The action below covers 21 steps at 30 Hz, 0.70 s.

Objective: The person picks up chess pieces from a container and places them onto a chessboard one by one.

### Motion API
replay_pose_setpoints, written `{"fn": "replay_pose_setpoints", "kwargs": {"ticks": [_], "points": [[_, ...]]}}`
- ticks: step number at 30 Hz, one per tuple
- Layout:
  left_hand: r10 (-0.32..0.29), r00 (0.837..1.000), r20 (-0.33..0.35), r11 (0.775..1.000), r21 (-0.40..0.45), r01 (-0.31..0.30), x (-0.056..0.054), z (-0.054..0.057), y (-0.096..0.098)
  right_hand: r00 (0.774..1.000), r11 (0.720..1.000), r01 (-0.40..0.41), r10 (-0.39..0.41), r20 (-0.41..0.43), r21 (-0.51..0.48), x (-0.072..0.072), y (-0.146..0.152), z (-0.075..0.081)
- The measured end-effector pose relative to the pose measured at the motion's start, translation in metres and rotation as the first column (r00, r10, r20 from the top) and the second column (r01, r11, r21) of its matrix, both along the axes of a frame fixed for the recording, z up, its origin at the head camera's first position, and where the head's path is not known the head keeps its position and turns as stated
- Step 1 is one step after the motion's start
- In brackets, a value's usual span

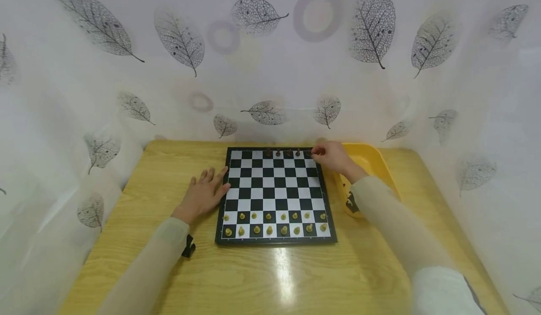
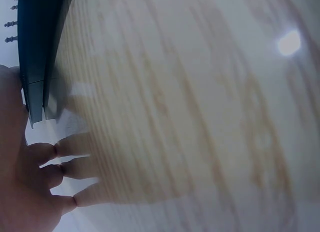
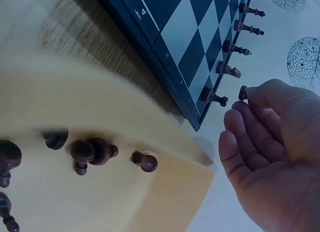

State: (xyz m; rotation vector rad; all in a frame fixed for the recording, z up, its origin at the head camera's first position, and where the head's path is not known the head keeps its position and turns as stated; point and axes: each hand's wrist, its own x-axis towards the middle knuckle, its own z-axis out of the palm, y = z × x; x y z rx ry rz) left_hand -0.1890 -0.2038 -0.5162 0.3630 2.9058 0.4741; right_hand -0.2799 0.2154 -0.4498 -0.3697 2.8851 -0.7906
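A black-and-white chessboard (image 1: 275, 182) lies on the table. Yellow chess pieces (image 1: 269, 230) fill its two near rows, and several dark brown pieces (image 1: 278, 153) stand along the far row. My right hand (image 1: 334, 157) is at the far right corner. In the right wrist view, thumb and forefinger of that hand (image 3: 275, 137) pinch a small dark chess piece (image 3: 243, 93), mostly hidden, beside a brown rook (image 3: 215, 97) on the corner square. With fingers spread, my left hand (image 1: 202, 196) rests on the table and touches the board's left edge.
A yellow tray (image 1: 372, 165) stands right of the board, partly under my right forearm. Dark chess pieces (image 3: 145, 161) lie in it. A leaf-patterned curtain (image 1: 270, 71) hangs behind the wooden table (image 1: 228, 277).
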Motion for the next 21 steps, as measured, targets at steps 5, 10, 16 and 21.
{"fn": "replay_pose_setpoints", "kwargs": {"ticks": [5,10,16,21], "points": [[0.008,1.0,-0.005,1.0,0.002,-0.008,0.0,-0.002,-0.001,1.0,1.0,-0.015,0.015,-0.004,-0.01,-0.004,-0.006,-0.006],[0.006,1.0,0.005,1.0,0.001,-0.006,-0.001,-0.003,-0.001,0.999,1.0,-0.031,0.031,-0.025,0.002,-0.005,-0.009,-0.016],[0.006,1.0,0.005,1.0,0.003,-0.006,-0.001,-0.003,0.0,0.998,0.999,-0.049,0.05,-0.044,0.021,-0.005,-0.011,-0.022],[0.009,1.0,-0.004,1.0,-0.002,-0.009,-0.002,-0.003,-0.002,0.999,0.998,-0.034,0.035,-0.022,0.043,-0.007,-0.011,-0.025]]}}
